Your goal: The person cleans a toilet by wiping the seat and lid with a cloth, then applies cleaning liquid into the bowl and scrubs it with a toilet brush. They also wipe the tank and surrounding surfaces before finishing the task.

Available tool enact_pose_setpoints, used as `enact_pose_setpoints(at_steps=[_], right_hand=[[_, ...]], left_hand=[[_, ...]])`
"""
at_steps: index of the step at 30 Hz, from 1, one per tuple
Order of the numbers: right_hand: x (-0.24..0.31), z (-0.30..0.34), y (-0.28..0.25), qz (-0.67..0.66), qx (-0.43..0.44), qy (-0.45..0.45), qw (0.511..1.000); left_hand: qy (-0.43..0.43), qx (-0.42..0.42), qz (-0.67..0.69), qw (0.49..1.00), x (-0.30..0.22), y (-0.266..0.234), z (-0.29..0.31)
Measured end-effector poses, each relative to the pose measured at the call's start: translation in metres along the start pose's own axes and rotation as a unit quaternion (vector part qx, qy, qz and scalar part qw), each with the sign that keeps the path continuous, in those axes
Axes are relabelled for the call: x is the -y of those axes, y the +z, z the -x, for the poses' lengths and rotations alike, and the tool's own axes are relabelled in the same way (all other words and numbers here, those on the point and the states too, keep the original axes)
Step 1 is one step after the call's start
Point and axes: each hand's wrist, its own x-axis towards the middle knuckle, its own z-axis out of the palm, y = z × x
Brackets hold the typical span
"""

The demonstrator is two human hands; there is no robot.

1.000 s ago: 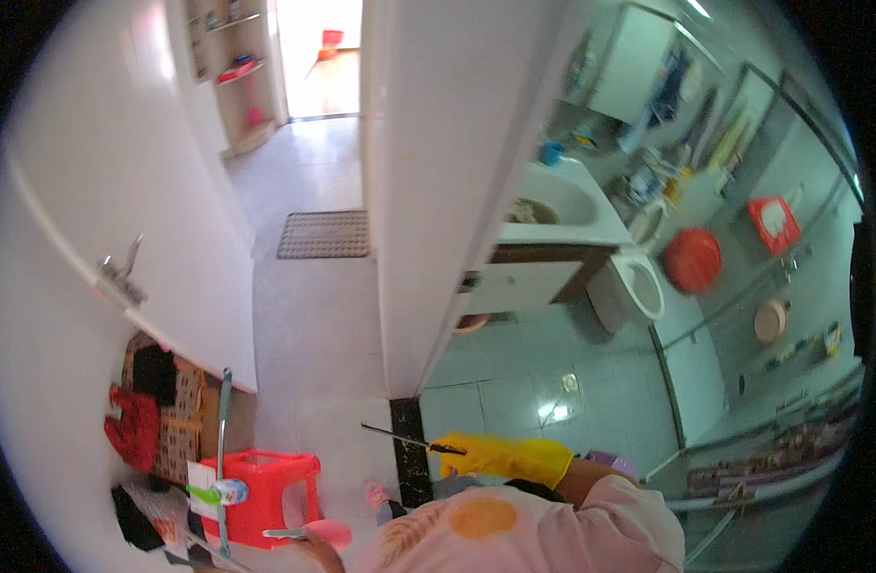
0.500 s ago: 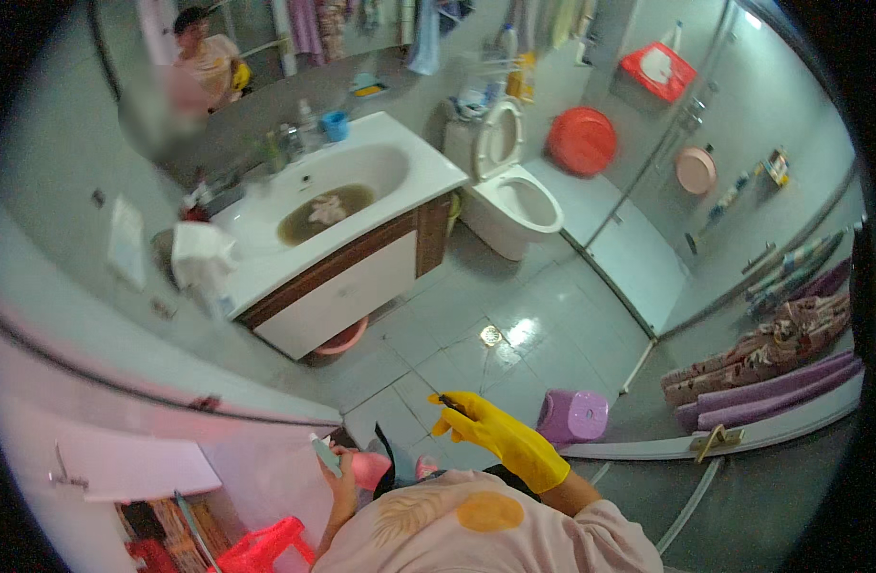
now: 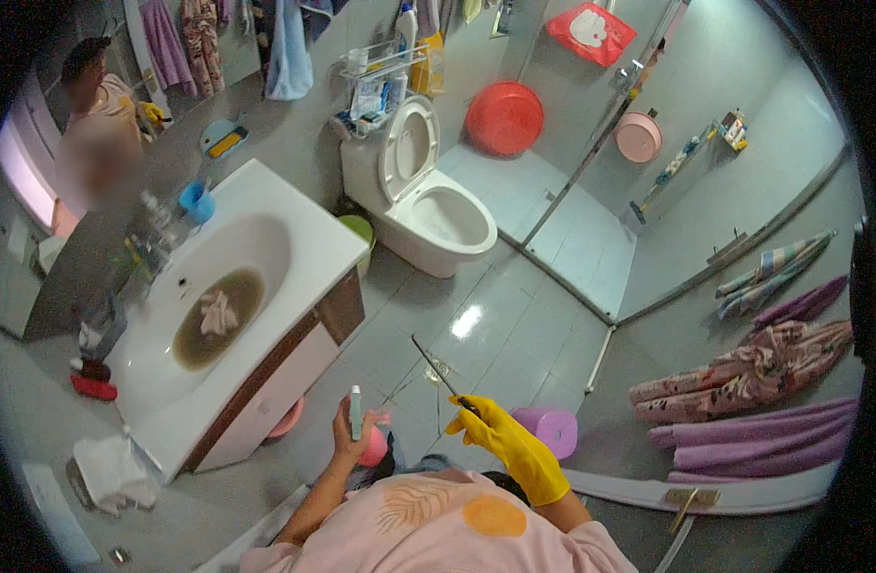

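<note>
My left hand [image 3: 345, 441] is bare and closed around a slim pale green bottle [image 3: 356, 418] with a whitish tip pointing up. Right beside it is a rounded pink thing [image 3: 372, 449]; whether the hand holds it too, I cannot tell. A yellow rubber glove covers my right hand [image 3: 503, 441], which grips the dark handle of a thin rod [image 3: 434, 367]. The rod slants up and left over the tiled floor, its far end slightly bent, near the floor drain [image 3: 440, 369].
Murky water and a pale cloth [image 3: 217, 313] lie in the washbasin [image 3: 266, 224] at left. Beyond stands a toilet [image 3: 447, 215] with its lid up. A purple stool [image 3: 549, 432] is by my right hand; towels [image 3: 753, 439] hang at right. A glass partition [image 3: 591, 129] borders the shower.
I have come further into the bathroom, and the doorway has left the view at left. My left hand has risen with the green bottle. The rod now shows at full length.
</note>
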Motion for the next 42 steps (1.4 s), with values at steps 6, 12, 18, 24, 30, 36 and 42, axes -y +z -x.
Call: enact_pose_setpoints(at_steps=[6, 12, 18, 24, 30, 36, 42], right_hand=[[0.035, -0.062, -0.087, -0.011, -0.102, 0.0, 0.995], [0.037, -0.178, -0.197, 0.015, -0.058, 0.052, 0.997], [0.047, -0.309, -0.293, 0.079, 0.086, 0.097, 0.988], [0.031, -0.453, -0.337, 0.097, 0.136, 0.097, 0.981], [-0.065, -0.586, -0.357, 0.141, 0.073, -0.004, 0.987], [-0.134, -0.662, -0.375, 0.159, -0.031, -0.05, 0.985], [-0.16, -0.691, -0.375, 0.142, -0.06, -0.084, 0.984]], left_hand=[[-0.005, 0.082, -0.003, 0.997, -0.039, 0.091, -0.142], [-0.018, 0.042, -0.043, 0.998, -0.011, 0.174, -0.26], [-0.111, 0.009, 0.049, 0.993, 0.025, 0.256, -0.379], [-0.14, -0.069, 0.019, 0.988, 0.13, 0.307, -0.508], [-0.028, -0.086, -0.138, 0.986, 0.278, 0.314, -0.613], [-0.037, -0.037, -0.161, 0.985, 0.323, 0.318, -0.681], [-0.018, 0.002, -0.219, 0.976, 0.327, 0.301, -0.701]])
